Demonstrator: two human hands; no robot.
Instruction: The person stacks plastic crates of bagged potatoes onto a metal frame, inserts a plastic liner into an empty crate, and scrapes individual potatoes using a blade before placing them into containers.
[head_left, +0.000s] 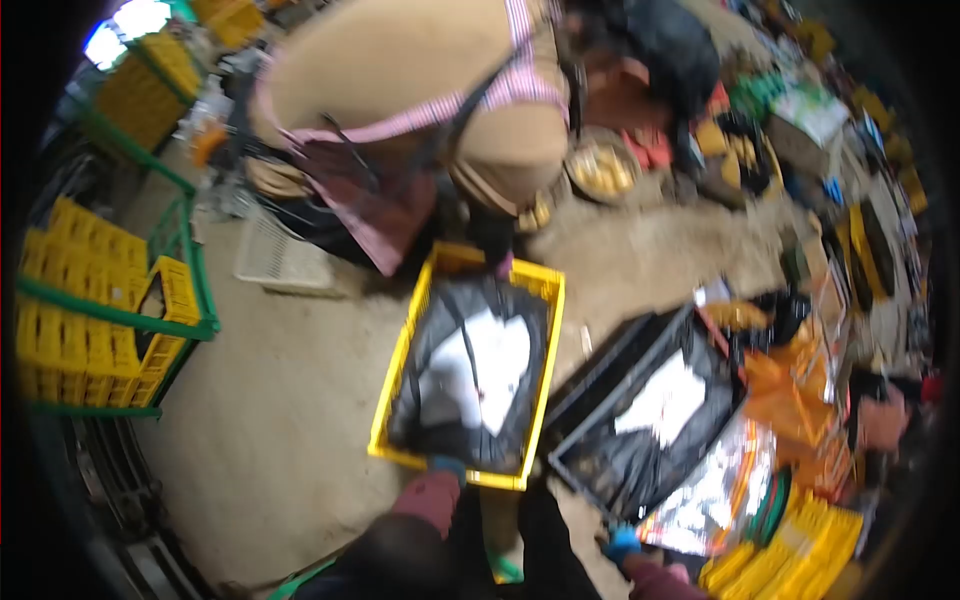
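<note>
The yellow crate [545, 380], lined in black, sits just below centre; its white sheet [500, 350] is too blurred to read. At its six o'clock rim the left hand [449, 467] grasps the edge. The right hand [622, 541], at five o'clock, is near the silver bag [705, 490], whose orange marks are illegible; I cannot tell its grip. Another person [400, 70] bends at twelve.

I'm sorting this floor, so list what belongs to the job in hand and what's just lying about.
Likely the job:
Yellow crate, left hand at its near rim
Black liner and white sheet inside it
Possibly the black crate alongside, lined similarly

Apparently lying about:
White basket
Silvery sheet
Orange bags
</note>
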